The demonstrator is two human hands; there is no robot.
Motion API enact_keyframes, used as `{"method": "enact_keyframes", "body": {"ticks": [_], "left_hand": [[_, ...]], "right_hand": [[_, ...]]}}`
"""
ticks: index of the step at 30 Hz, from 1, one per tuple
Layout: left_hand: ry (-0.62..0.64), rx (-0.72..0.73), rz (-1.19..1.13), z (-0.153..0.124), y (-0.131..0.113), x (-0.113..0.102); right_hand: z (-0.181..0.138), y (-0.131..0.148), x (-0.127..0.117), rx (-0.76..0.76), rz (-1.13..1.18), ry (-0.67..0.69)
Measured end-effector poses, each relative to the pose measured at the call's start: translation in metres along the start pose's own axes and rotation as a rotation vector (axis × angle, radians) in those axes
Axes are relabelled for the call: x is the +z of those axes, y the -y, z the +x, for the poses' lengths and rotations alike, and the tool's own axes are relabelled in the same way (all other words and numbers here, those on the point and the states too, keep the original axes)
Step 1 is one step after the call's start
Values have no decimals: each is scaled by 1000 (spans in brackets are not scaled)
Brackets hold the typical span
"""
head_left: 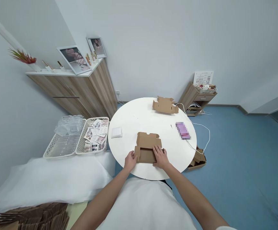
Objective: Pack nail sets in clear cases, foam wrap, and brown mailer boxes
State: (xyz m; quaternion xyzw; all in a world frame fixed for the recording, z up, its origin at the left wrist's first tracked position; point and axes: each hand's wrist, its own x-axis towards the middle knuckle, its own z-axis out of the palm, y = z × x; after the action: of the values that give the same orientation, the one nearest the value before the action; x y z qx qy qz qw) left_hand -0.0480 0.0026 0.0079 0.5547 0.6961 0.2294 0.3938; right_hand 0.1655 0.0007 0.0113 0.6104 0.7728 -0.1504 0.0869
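A partly folded brown cardboard box (147,155) lies on the white round table (139,110) near its front edge, its lid flap spread toward the far side. At the box's left side panel, my left hand (130,161) has its thumb and fingers closed on the cardboard. My right hand (161,157) rests over the right side panel with its fingers stretched out, touching the cardboard. Beyond them, at the table's back, lies an unfolded cardboard box blank (165,105). To the left sits a stack of small white packets (116,132).
Right of the box lies a blurred purple phone-like object (183,130) with a white cable (207,128) trailing off the table. Left stand a basket of printed cards (96,134) and one of clear plastic trays (63,145). A cardboard carton (197,159) sits on the floor.
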Motion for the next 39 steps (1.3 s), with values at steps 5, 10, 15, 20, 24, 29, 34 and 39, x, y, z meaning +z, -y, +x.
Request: {"method": "enact_keyframes", "body": {"ticks": [5, 10, 15, 20, 24, 29, 34, 39], "left_hand": [[125, 4, 155, 6, -10, 0], [172, -32, 336, 9, -19, -1], [207, -35, 394, 6, -23, 1], [219, -39, 388, 1, -23, 3], [216, -15, 380, -4, -23, 6], [213, -13, 396, -6, -24, 8], [221, -19, 368, -7, -21, 12], [238, -39, 367, -10, -18, 19]], "right_hand": [[-1, -3, -2, -47, -30, 57], [-4, -5, -7, -96, -63, 88], [-4, -6, -9, -92, -47, 87], [-1, -6, -9, -88, -37, 98], [0, -5, -10, -78, -30, 95], [-1, -5, -11, -83, -31, 86], [-2, -2, -11, -123, -27, 93], [-1, -1, -11, -121, -13, 97]]}}
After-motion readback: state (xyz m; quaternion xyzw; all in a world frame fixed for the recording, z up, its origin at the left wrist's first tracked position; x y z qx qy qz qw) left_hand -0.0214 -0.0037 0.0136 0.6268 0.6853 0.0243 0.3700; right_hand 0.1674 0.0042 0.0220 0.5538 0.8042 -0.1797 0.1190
